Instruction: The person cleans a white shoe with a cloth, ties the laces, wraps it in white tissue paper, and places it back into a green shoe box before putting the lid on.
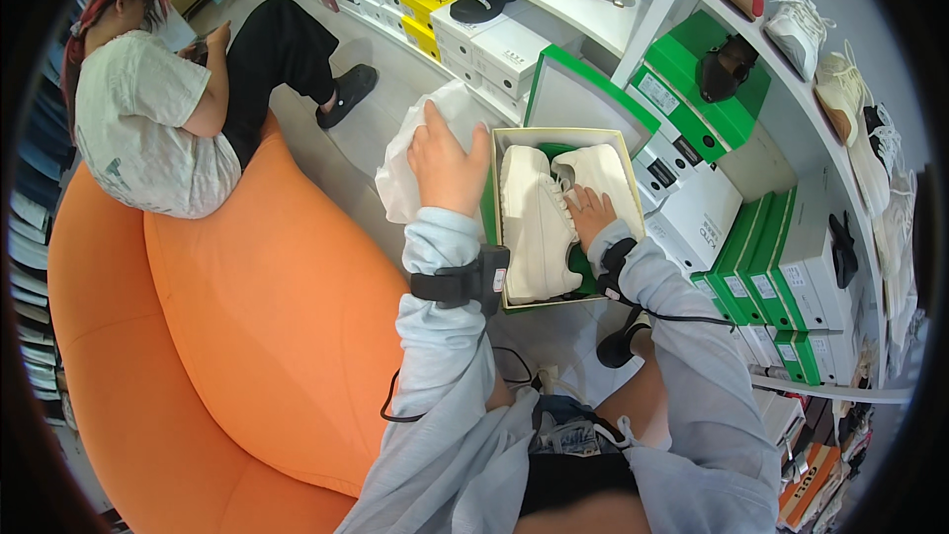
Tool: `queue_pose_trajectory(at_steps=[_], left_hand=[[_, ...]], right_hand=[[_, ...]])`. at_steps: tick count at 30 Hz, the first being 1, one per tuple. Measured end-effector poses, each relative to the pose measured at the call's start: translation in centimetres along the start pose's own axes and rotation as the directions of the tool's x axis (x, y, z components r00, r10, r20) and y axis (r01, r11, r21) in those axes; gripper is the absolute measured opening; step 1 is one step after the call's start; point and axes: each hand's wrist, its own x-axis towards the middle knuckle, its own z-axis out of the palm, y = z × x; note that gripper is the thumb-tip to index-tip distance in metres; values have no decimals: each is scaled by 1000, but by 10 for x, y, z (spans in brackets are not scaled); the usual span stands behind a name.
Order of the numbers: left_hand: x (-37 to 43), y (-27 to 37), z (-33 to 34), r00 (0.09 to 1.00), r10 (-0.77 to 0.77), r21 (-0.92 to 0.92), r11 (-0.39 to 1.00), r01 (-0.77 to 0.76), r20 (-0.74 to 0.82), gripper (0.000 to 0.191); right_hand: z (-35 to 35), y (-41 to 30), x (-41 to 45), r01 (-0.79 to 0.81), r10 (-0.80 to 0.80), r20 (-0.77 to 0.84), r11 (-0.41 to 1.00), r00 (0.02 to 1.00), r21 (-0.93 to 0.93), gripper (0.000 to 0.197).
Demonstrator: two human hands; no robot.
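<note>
An open shoebox [501,267] with a pale rim and green outside stands before me. Inside lie two cream-white sneakers, the left shoe [528,237] lengthwise and the right shoe [599,167] beside it, with green lining showing between them. My right hand [591,211] reaches into the box, its fingers apart and resting on the right shoe near the laces. Left of the box, my left hand [448,167] has crumpled white tissue paper [397,182] under its palm and fingers. The raised green lid [586,93] leans behind the box.
An orange sofa [296,304] curves along my left, where a person [159,111] sits with a phone. Stacked shoeboxes [749,267] and shelves of shoes [804,26] stand at the right. Black sandals [482,4] top boxes at the back. A cable [689,319] runs from my right wrist strap.
</note>
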Motion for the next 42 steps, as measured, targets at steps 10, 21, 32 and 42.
queue_pose_trajectory(at_steps=[10, 21, 32, 42], left_hand=[[-2, -5, 0, 1000, -16, -37, 999, 17, 20, 63], [0, -7, -7, 999, -42, -53, 998, 44, 34, 62], [-3, -14, -9, 999, -32, -8, 999, 32, 41, 61], [-1, -6, 3, 998, 42, -11, 999, -42, 49, 58]], right_hand=[[-5, 3, -16, 125, -57, -178, 911, 982, 393, 71], [-23, -33, -24, -577, 76, 770, -617, 633, 535, 61], [54, -58, 6, -323, -2, 613, -851, 790, 414, 39], [30, -40, -1, -519, 72, 769, -698, 635, 494, 33]])
